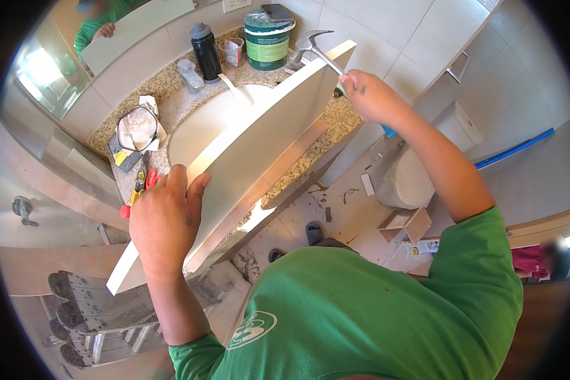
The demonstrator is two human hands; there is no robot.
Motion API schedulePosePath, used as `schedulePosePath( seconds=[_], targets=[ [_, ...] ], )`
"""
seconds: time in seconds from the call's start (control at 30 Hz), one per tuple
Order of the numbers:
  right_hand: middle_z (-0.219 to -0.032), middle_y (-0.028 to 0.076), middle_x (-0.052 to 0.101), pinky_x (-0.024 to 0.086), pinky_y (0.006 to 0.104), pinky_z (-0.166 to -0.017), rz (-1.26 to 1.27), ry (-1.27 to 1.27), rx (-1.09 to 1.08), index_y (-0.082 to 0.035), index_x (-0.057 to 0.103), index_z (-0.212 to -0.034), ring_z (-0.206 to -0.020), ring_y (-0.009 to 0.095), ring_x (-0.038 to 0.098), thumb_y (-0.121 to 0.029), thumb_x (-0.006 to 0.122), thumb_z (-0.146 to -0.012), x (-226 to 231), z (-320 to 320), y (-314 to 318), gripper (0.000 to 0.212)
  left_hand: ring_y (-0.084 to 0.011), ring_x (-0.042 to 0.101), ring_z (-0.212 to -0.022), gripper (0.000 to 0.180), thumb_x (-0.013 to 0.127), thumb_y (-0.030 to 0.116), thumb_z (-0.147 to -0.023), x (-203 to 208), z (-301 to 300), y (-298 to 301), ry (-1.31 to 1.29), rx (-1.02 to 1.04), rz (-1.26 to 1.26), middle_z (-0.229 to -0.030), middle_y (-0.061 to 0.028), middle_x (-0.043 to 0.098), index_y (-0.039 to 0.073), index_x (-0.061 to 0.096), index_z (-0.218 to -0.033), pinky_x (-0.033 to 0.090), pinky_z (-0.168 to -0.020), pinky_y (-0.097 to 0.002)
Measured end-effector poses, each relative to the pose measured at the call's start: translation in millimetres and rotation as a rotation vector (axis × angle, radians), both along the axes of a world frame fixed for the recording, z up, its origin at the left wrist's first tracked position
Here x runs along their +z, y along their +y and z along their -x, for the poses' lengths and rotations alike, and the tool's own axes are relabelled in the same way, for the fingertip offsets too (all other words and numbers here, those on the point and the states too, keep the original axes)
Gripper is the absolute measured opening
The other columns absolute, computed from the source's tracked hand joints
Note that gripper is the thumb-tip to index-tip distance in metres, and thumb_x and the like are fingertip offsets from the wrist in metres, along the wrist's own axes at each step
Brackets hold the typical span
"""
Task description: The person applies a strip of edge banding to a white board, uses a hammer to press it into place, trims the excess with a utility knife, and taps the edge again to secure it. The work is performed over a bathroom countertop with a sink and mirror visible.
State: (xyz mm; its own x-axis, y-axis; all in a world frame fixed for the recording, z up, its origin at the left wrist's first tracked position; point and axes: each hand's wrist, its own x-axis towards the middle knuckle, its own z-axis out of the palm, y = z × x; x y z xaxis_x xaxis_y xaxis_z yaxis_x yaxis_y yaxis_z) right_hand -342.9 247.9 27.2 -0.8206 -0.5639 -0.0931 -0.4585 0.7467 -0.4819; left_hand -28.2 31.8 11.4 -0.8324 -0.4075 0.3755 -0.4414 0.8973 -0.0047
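A long white panel (pixel 259 142) stands on its edge, slanting across the front of the granite counter (pixel 310 155) and partly covering the white sink (pixel 193 130). My left hand (pixel 164 218) is closed over the panel's upper edge near its closer end, thumb on the side facing me. In my right hand (pixel 370 95) is a claw hammer (pixel 310 43), gripped by its handle. The hammer's metal head is above the panel's far end; whether it touches the edge I cannot tell. Along the panel's lower side runs a light wooden strip (pixel 291 155).
Behind the sink stand a dark bottle (pixel 206 54), a plastic cup (pixel 232 52) and a green bucket (pixel 267 44) with a phone on its lid. Pliers (pixel 139 183) lie left of the sink. At right are a toilet (pixel 411 177) and a wooden box (pixel 406 223); a stepladder (pixel 101 313) is lower left.
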Motion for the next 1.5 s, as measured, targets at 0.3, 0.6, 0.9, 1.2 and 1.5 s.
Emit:
schedulePosePath(
  seconds=[0.3, 0.6, 0.9, 1.2, 1.5],
  targets=[
    [-0.080, 0.022, 0.065, 0.052, 0.0472, -0.070, 0.242, 0.213, 0.436, -0.002, 0.059, -0.103, -0.076, 0.038, 0.067, -0.024, 0.055, -0.106, -24, -88, -20, 0.022, -0.0372, 0.064, -0.064, 0.040, 0.065, 0.042, -0.100, 0, 1, 6, 0.003, 0.018, -0.004, -0.069, -0.0128, 0.062, 0.008, 0.052, -0.084, 0.048, -0.054, -0.0470],
    [-0.077, 0.021, 0.063, 0.051, 0.0469, -0.071, 0.114, 0.219, 0.254, 0.001, 0.058, -0.101, -0.071, 0.038, 0.064, -0.031, 0.047, -0.108, -16, -17, -2, 0.034, -0.0397, 0.063, -0.066, 0.036, 0.062, 0.038, -0.102, 3, -3, 12, -0.003, -0.020, -0.041, -0.071, -0.0154, 0.063, 0.007, 0.051, -0.088, 0.046, -0.056, -0.0490],
    [-0.072, 0.019, 0.064, 0.051, 0.0456, -0.059, 0.074, 0.155, -0.072, 0.003, 0.059, -0.101, -0.056, 0.032, 0.063, -0.035, 0.042, -0.110, -12, 76, 24, 0.043, -0.0401, 0.064, -0.066, 0.037, 0.063, 0.040, -0.102, 5, -1, 6, -0.007, -0.012, -0.040, -0.072, -0.0153, 0.063, 0.007, 0.053, -0.088, 0.047, -0.056, -0.0503],
    [-0.063, 0.008, 0.053, 0.044, 0.0375, -0.044, 0.330, 0.044, -0.196, -0.001, 0.055, -0.095, -0.046, 0.020, 0.054, -0.038, 0.045, -0.111, -9, 111, 31, 0.041, -0.0397, 0.064, -0.065, 0.039, 0.064, 0.042, -0.100, 4, -1, 8, -0.012, 0.027, -0.023, -0.071, -0.0148, 0.063, 0.007, 0.053, -0.085, 0.048, -0.056, -0.0494],
    [-0.069, 0.002, 0.053, 0.043, 0.0314, -0.044, 0.375, -0.241, -0.111, -0.007, 0.058, -0.099, -0.051, 0.013, 0.052, -0.038, 0.057, -0.107, -10, 125, 12, 0.032, -0.0435, 0.066, -0.076, 0.032, 0.061, 0.038, -0.103, 11, -9, 3, 0.052, -0.104, -0.215, -0.079, -0.0194, 0.068, 0.005, 0.060, -0.100, 0.050, -0.064, -0.0524]
  ],
)
